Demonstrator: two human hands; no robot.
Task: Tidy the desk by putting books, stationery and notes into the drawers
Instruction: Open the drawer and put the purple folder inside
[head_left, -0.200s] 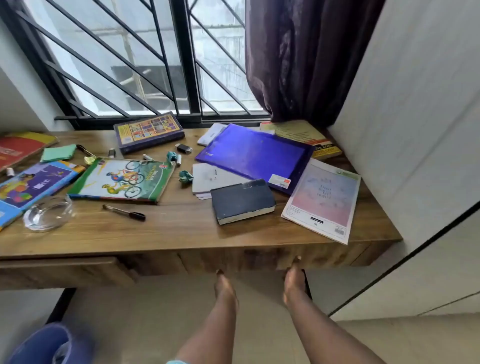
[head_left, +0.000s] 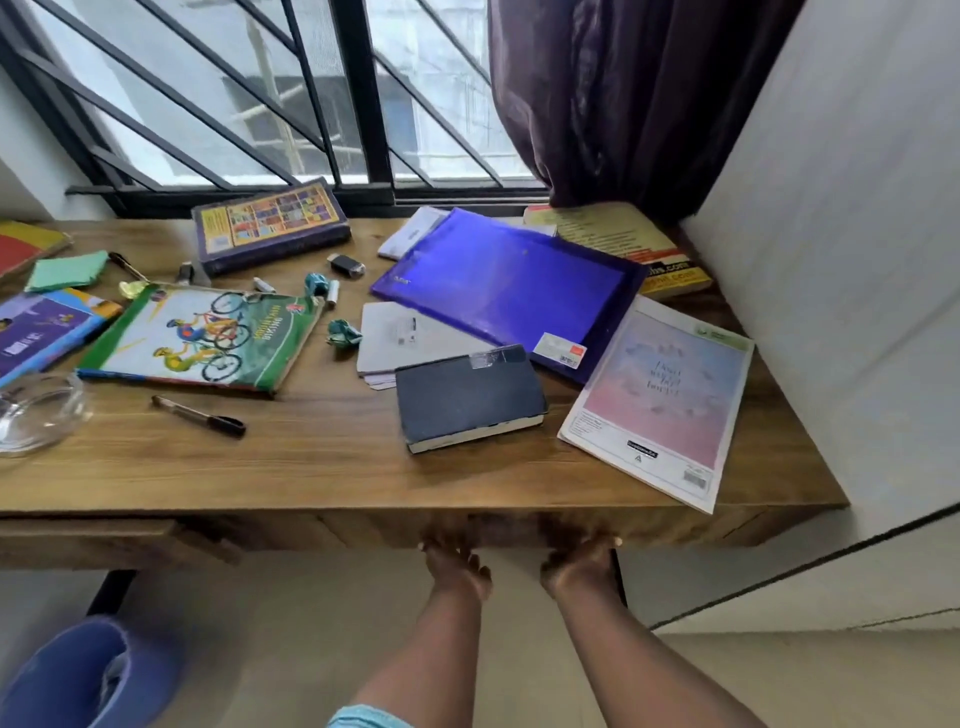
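The left hand (head_left: 457, 564) and the right hand (head_left: 581, 565) were at the drawer (head_left: 511, 530) under the desk's (head_left: 311, 467) front edge, slightly apart; blur hid their grip. A black notebook (head_left: 467, 400) lay near that edge.

Wooden desk (head_left: 311, 467) bears black notebook (head_left: 467, 400), 1 pen (head_left: 200, 415), perhaps a glass bowl (head_left: 36, 415).

Window (head_left: 260, 104) with black diagonal bars runs behind the wooden desk (head_left: 322, 467); diffuse daylight enters through it. Dark purple curtain (head_left: 623, 93) bunched at the window's right end, beside a white panel (head_left: 857, 260). Floor (head_left: 291, 623) pale beige.
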